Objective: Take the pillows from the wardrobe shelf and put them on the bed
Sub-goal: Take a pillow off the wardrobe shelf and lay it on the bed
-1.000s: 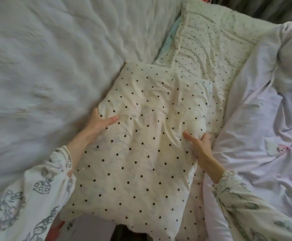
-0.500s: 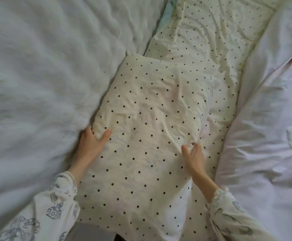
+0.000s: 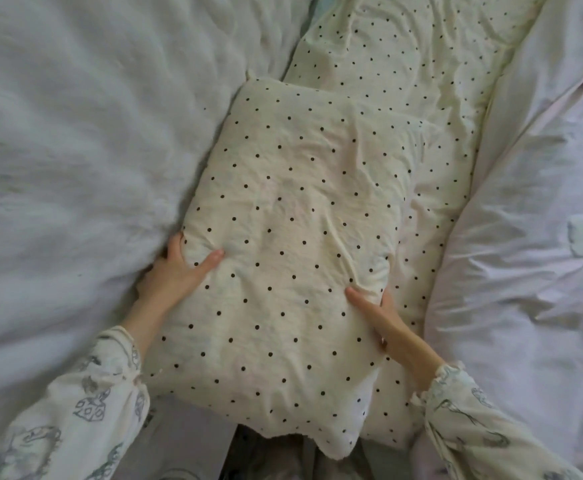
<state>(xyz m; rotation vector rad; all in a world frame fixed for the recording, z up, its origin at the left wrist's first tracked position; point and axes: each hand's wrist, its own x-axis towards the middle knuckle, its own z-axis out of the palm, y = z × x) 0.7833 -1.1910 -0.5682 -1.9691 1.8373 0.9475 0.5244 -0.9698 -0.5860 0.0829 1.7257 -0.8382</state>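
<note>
A cream pillow with black dots lies in the middle of the view on the bed, over a matching dotted cover. My left hand grips its left edge, thumb pressed into the top and fingers curled under the side. At the right edge my right hand holds the pillow the same way, thumb on top. The pillow's near corner hangs toward me past the bed's edge.
A fluffy white blanket covers the bed to the left, touching the pillow's left side. A crumpled pale lilac duvet with a small print lies to the right. The dotted cover runs away between the two.
The pillow has come lower onto the bed and closer to me. Both hands have slid down along its sides while keeping hold. The view has tipped further down.
</note>
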